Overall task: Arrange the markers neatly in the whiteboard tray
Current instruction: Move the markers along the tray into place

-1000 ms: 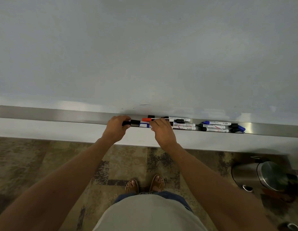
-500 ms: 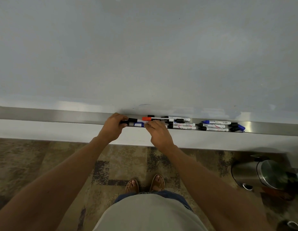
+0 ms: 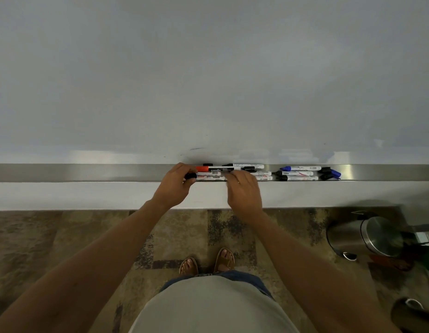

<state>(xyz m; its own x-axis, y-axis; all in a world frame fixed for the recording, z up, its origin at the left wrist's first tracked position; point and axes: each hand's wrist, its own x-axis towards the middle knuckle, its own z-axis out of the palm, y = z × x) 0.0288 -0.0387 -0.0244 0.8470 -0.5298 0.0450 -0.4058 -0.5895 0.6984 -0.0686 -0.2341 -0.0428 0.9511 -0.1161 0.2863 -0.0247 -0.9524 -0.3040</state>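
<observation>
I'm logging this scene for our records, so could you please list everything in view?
whiteboard: one, white, fills the upper view
tray: one, silver, below the whiteboard
markers: several, white barrels with black, blue or red caps, lying in the tray
loose caps: a few, black and blue, right of the markers
carpet: patterned brown, on the floor
bin: one, steel, lower right
sandals: two, brown
left hand: grips a black-capped marker end
right hand: fingers on the markers

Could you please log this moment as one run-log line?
left hand: grips black-capped marker | right hand: fingers on same marker | tray: markers bunched, unsorted
</observation>
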